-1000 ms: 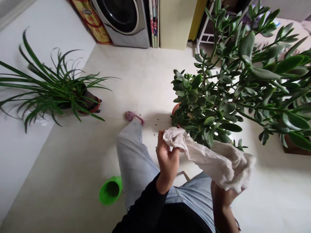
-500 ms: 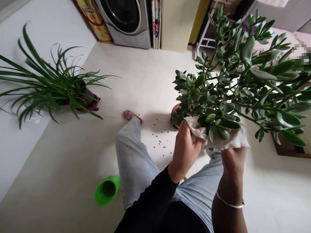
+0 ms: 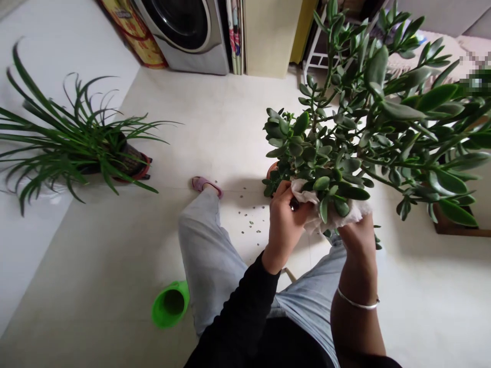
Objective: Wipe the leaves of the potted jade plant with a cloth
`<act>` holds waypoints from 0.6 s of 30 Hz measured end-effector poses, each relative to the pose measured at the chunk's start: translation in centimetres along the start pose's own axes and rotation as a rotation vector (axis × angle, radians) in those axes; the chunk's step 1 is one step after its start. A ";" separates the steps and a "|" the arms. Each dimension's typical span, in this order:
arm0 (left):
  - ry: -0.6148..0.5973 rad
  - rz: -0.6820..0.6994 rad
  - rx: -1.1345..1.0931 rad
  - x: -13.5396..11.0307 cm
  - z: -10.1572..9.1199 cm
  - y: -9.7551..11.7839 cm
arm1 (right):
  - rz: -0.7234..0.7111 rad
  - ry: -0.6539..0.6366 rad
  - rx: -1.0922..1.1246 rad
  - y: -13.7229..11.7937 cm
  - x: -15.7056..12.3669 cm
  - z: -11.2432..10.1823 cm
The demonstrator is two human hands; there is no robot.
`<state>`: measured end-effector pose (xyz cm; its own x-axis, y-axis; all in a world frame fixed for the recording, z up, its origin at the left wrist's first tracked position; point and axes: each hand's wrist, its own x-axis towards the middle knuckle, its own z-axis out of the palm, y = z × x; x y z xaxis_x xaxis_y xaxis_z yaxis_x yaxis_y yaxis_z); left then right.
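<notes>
While the left hand (image 3: 286, 221) pinches one end of the white cloth (image 3: 303, 190), the right hand (image 3: 355, 235) grips the other end from below. The cloth is cupped against the lowest leaves of the jade plant (image 3: 345, 128). Small fragments (image 3: 249, 223) lie scattered on the floor (image 3: 230, 128) just beyond; a green cup (image 3: 171, 305) lies beside the left leg (image 3: 207, 255).

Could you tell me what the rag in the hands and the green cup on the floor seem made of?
The rag: soft woven fabric, likely cotton, off-white and matte; it crumples in folds. The green cup: probably plastic, by its bright uniform colour and smooth wall.
</notes>
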<state>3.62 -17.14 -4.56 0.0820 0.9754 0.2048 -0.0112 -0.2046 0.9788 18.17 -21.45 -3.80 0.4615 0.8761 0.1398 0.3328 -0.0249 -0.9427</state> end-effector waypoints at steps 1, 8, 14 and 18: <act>0.000 -0.004 -0.011 0.0 0.0 -0.1 | 0.002 0.010 -0.006 0.0 0.1 0.1; 0.024 -0.101 -0.073 0.4 0.0 0.2 | 0.023 -0.007 0.080 -0.8 0.1 0.4; 0.069 -0.176 -0.195 0.3 0.0 -0.3 | 0.056 0.029 0.082 -1.2 -0.1 -0.2; 0.081 -0.253 -0.266 0.0 0.0 -1.2 | 0.072 0.075 0.120 -0.9 -0.1 -0.1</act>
<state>3.63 -16.86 -5.74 0.0362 0.9978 -0.0547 -0.2600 0.0623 0.9636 17.89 -21.56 -2.98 0.5420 0.8357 0.0888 0.1983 -0.0244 -0.9798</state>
